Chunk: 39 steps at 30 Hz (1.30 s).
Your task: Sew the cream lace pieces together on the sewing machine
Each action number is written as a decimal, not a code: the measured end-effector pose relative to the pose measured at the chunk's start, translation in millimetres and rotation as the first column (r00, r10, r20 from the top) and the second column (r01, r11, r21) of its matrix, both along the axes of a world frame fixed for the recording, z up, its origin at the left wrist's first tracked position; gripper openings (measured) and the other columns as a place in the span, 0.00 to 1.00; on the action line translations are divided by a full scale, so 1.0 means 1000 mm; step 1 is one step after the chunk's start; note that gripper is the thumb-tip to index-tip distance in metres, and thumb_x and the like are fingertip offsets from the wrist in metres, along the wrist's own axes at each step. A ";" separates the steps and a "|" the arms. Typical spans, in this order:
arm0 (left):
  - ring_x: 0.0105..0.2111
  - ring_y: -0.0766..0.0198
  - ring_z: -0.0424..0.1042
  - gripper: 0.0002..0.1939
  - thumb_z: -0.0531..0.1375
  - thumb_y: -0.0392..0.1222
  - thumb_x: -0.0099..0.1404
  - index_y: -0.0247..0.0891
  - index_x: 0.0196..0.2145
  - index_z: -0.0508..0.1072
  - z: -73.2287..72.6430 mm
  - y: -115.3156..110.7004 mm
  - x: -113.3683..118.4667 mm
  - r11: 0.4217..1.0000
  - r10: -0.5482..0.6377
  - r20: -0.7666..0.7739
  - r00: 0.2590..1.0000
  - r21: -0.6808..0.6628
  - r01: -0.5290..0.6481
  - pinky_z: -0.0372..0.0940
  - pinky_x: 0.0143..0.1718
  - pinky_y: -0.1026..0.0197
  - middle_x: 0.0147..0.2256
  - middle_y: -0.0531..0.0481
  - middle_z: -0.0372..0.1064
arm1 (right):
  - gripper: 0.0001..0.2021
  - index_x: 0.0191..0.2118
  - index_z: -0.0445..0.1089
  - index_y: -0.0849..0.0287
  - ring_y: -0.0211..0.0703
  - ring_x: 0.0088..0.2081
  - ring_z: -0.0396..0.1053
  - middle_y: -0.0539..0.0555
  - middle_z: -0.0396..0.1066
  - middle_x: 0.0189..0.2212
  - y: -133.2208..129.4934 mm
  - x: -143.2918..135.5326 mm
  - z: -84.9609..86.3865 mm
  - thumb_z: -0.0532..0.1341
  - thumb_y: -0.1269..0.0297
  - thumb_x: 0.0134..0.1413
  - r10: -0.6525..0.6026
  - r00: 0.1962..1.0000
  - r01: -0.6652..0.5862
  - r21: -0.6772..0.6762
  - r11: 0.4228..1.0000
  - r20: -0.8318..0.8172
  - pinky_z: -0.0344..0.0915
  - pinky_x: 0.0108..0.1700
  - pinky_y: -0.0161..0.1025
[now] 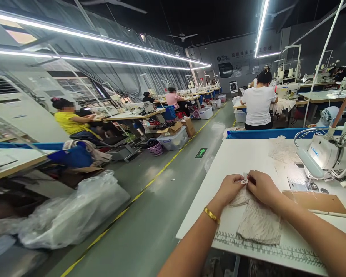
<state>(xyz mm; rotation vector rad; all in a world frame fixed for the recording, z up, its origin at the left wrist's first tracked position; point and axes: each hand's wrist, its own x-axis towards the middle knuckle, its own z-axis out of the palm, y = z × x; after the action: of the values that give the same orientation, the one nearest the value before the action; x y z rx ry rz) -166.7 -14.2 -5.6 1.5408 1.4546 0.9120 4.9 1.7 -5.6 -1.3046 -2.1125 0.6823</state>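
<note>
Both my hands meet over the white sewing table (pixel 202 204), fingers pinched close together. My left hand (pixel 233 187), with a gold bangle at the wrist, grips a small edge of beige lace fabric (pixel 259 225). Opposite it, my right hand (pixel 261 185) pinches the same edge, its fingertips partly hidden. The rest of that fabric hangs down and lies on the table under my hands, reaching the printed ruler strip (pixel 248 246). Another beige lace piece (pixel 284 150) lies flat farther back, beside the sewing machine (pixel 323 152).
A brown cardboard piece (pixel 317 202) lies right of my hands. Behind the table, a person in a white shirt (pixel 258 102) sits sewing. Left of the table runs an aisle with a yellow line (pixel 135 198), a big plastic bag (pixel 75 211) and bins (pixel 173 139).
</note>
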 end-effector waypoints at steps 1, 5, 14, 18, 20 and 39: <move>0.36 0.58 0.70 0.11 0.60 0.48 0.58 0.38 0.27 0.77 0.000 0.000 0.000 1.000 0.005 -0.005 1.000 0.001 -0.005 0.64 0.40 0.59 0.29 0.52 0.74 | 0.08 0.29 0.63 0.55 0.42 0.31 0.62 0.50 0.70 0.29 0.000 0.000 0.000 0.58 0.73 0.57 0.002 1.000 -0.002 0.011 1.000 0.004 0.52 0.35 0.37; 0.34 0.60 0.69 0.11 0.60 0.48 0.57 0.38 0.28 0.77 -0.001 0.000 0.002 1.000 0.022 -0.026 0.999 -0.001 -0.022 0.63 0.38 0.61 0.28 0.52 0.72 | 0.08 0.28 0.62 0.55 0.42 0.31 0.61 0.50 0.69 0.29 0.003 0.002 0.001 0.57 0.71 0.59 -0.020 1.000 0.020 0.018 1.000 -0.009 0.52 0.35 0.38; 0.37 0.57 0.71 0.07 0.61 0.41 0.58 0.37 0.33 0.77 -0.006 0.007 -0.002 0.989 0.130 -0.145 0.981 0.095 -0.117 0.67 0.43 0.56 0.34 0.49 0.74 | 0.12 0.39 0.77 0.53 0.43 0.37 0.74 0.50 0.78 0.34 -0.034 0.063 0.040 0.60 0.52 0.63 0.339 0.932 -0.361 -0.228 0.904 -0.129 0.68 0.40 0.39; 0.52 0.51 0.69 0.23 0.60 0.34 0.58 0.41 0.52 0.75 0.003 0.002 0.000 0.920 0.263 -0.153 0.953 0.336 -0.200 0.63 0.58 0.48 0.55 0.43 0.71 | 0.13 0.44 0.76 0.55 0.46 0.41 0.77 0.55 0.80 0.40 -0.050 0.107 0.053 0.58 0.55 0.66 0.181 0.951 -0.268 -0.377 0.887 -0.251 0.71 0.39 0.41; 0.49 0.54 0.70 0.18 0.57 0.34 0.62 0.41 0.50 0.75 0.007 -0.005 0.007 0.851 0.194 -0.158 0.968 0.518 -0.086 0.65 0.56 0.49 0.51 0.45 0.73 | 0.10 0.40 0.75 0.54 0.45 0.38 0.76 0.54 0.80 0.38 -0.053 0.116 0.046 0.57 0.59 0.65 0.057 0.984 -0.117 -0.375 0.920 -0.166 0.70 0.37 0.40; 0.47 0.54 0.71 0.10 0.68 0.44 0.64 0.40 0.42 0.77 -0.008 -0.023 0.044 0.775 -0.390 -0.455 0.801 0.307 0.552 0.64 0.54 0.51 0.44 0.46 0.76 | 0.07 0.35 0.69 0.55 0.44 0.31 0.70 0.51 0.74 0.30 -0.043 0.099 0.000 0.55 0.66 0.65 0.070 0.986 -0.053 -0.114 0.992 0.154 0.63 0.33 0.39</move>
<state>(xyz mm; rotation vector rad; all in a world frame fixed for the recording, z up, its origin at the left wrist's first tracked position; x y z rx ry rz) -123.1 -37.2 -14.0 2.3880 1.0295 0.6680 103.8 -41.5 -5.4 -1.3981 -2.2780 0.7523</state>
